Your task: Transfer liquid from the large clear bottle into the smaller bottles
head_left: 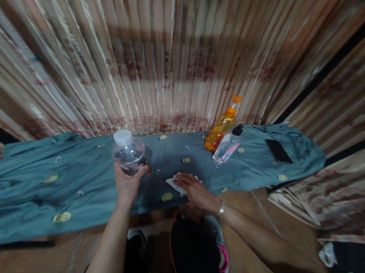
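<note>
My left hand (128,183) is wrapped round the lower part of a clear plastic bottle (128,153) with a white cap. The bottle stands upright on a green-blue cloth cover (92,176) with yellow patterns. To its right, my right hand (194,189) presses down on a crumpled white wipe (176,185) near the cover's front edge. Whether the wipe is tissue or fabric I cannot tell, and my fingers hide part of it. A bracelet circles my right wrist.
Right of the hands are an orange pump bottle (222,130) and a smaller clear bottle with a black top (227,145). A black phone (278,151) lies near the right end. Behind hangs a pleated curtain (162,69). Below, a dark bag (355,257) rests on the floor.
</note>
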Action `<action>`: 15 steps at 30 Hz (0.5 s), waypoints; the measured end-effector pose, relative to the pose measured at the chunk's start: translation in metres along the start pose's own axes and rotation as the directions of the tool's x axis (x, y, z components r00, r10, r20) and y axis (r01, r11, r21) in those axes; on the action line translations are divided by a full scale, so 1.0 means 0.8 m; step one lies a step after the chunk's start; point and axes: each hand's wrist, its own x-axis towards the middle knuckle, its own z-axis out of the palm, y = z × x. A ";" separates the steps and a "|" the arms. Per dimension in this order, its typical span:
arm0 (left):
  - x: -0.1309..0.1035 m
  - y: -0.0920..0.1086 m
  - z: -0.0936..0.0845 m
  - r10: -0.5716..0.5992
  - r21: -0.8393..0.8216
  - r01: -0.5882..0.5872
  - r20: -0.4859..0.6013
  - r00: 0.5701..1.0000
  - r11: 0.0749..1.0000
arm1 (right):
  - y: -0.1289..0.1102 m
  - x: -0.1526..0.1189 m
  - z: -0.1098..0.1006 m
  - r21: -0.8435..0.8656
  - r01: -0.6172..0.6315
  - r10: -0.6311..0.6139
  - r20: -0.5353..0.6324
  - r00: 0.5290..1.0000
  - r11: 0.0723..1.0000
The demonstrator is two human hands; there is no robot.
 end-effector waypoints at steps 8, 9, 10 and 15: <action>-0.002 0.003 0.001 -0.073 -0.025 0.073 -0.011 0.997 0.997 | 0.101 -0.124 -0.060 -0.142 -0.516 0.500 -0.135 0.855 0.844; -0.002 0.003 0.002 -0.075 -0.031 0.075 -0.011 0.997 0.997 | 0.098 -0.124 -0.062 -0.140 -0.524 0.511 -0.123 0.851 0.840; -0.003 0.002 0.003 -0.076 -0.036 0.076 -0.011 0.997 0.997 | 0.092 -0.121 -0.063 -0.123 -0.517 0.508 -0.103 0.855 0.847; -0.002 0.001 0.004 -0.070 -0.051 0.070 -0.014 0.997 0.996 | 0.060 -0.053 -0.065 0.056 -0.400 0.404 -0.127 0.906 0.915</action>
